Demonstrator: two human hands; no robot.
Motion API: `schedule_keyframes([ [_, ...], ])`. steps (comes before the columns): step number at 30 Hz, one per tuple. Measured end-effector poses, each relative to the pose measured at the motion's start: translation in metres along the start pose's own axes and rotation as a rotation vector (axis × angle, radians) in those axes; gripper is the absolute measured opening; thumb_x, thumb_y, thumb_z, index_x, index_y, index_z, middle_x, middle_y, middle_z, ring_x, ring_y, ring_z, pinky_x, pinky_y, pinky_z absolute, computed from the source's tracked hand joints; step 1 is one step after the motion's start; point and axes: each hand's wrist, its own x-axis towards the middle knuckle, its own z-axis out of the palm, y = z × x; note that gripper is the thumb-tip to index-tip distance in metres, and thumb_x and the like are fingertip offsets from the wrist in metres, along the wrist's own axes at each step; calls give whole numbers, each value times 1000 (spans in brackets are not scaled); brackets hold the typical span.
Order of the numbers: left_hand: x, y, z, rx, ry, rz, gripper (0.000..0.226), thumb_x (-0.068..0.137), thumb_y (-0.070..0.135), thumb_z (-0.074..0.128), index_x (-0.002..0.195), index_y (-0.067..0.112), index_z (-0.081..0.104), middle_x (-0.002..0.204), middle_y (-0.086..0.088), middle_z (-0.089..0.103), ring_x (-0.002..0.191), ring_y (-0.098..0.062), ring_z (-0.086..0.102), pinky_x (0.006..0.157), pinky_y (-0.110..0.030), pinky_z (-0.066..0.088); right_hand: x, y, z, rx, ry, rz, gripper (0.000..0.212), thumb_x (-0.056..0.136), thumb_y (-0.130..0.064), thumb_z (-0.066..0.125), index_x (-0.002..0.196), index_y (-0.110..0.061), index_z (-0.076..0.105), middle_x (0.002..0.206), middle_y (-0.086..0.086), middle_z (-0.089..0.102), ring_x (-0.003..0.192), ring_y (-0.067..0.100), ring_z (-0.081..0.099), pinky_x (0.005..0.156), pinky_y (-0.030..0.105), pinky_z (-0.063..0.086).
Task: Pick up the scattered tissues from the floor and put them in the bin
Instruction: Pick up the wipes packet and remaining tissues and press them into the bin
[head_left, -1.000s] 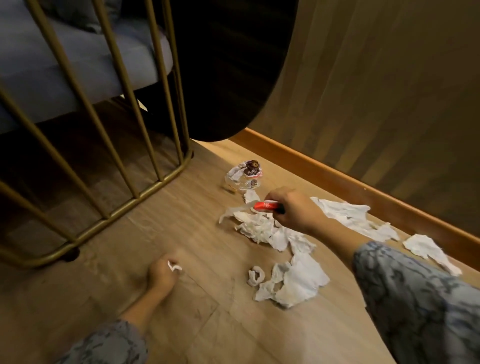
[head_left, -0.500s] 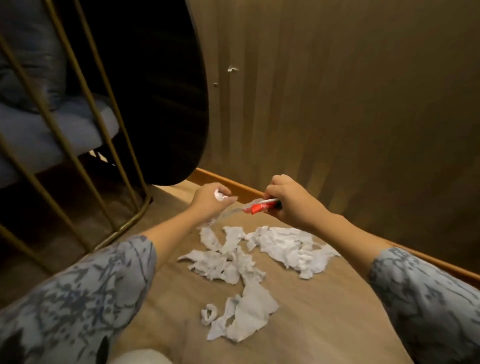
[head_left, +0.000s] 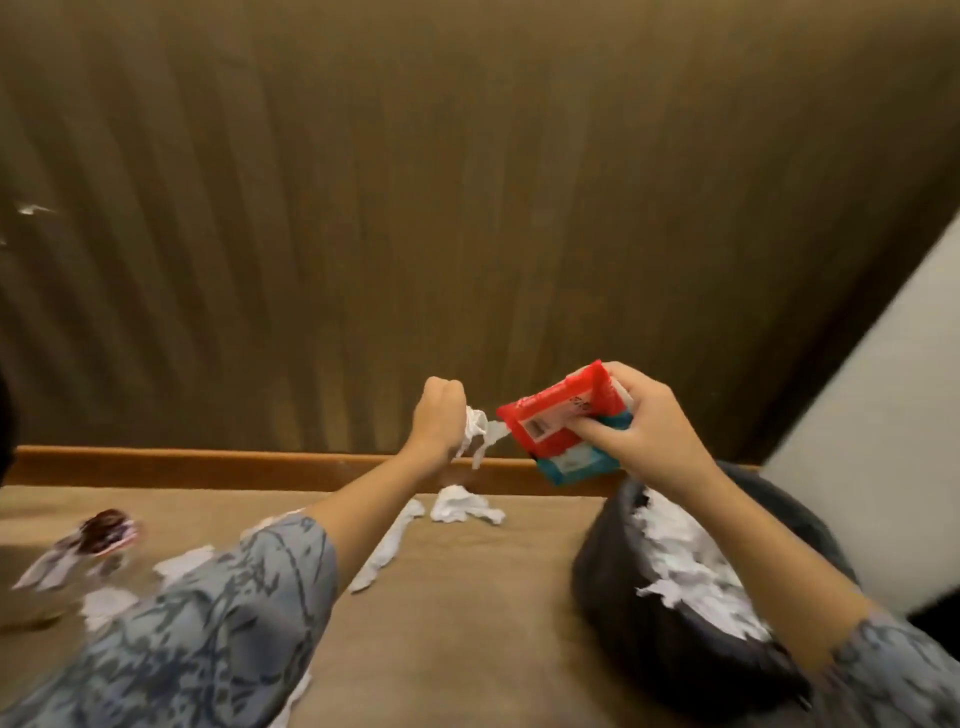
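My left hand (head_left: 439, 422) is raised above the floor and grips a crumpled white tissue (head_left: 478, 430) that hangs from its fist. Just to its right, my right hand (head_left: 652, 423) holds a red and teal tissue packet (head_left: 563, 423) over the near rim of the bin. The black-lined bin (head_left: 613, 582) stands on the floor at the lower right, with white tissues (head_left: 691, 566) inside. More white tissues (head_left: 462, 506) lie scattered on the wooden floor below my hands and under my left sleeve.
A clear plastic wrapper with a dark round piece (head_left: 104, 532) lies on the floor at the left. A brown ribbed wall with an orange skirting board (head_left: 208, 465) runs behind. A white panel (head_left: 872, 441) stands at the right, behind the bin.
The view swung right, bringing the bin into sight. Both hands rose and moved right; the right hand now shows the packet's face beside the bin, and the left still holds its tissue.
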Motion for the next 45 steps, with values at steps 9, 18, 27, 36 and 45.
schedule_keyframes([
  [9,-58,18,182,-107,-294,-17,12,85,6,51,75,13,52,74,-5,48,65,-16,46,50,-24,36,-73,56,-91,-201,564,185,20,84,-20,73,97,-20,59,93,-5,65,89,10,64,75,27,57],
  [18,-72,-20,232,417,-687,246,73,77,26,75,139,20,38,143,-5,45,130,-23,44,107,-37,40,-109,147,-96,-662,-13,482,65,79,-44,71,136,-33,41,140,0,45,133,27,36,112,43,31],
  [27,-11,-33,136,663,-553,389,53,82,-4,53,132,14,51,135,-8,49,125,-23,47,101,-28,38,-61,116,-52,-401,-196,343,30,93,-15,57,120,-26,62,123,-6,61,110,8,56,91,19,44],
  [36,8,-66,-59,893,-563,281,21,82,15,70,101,20,61,87,9,64,75,-3,59,62,-6,42,40,33,110,-268,-652,-53,21,94,-23,61,114,-20,66,106,-5,66,95,10,61,80,23,51],
  [45,-57,-146,-278,1168,-435,36,24,89,31,59,112,25,61,103,9,63,88,-9,62,80,-27,52,61,-9,307,-642,-1190,-146,48,92,-42,59,135,-25,48,127,7,56,96,25,61,71,37,61],
])
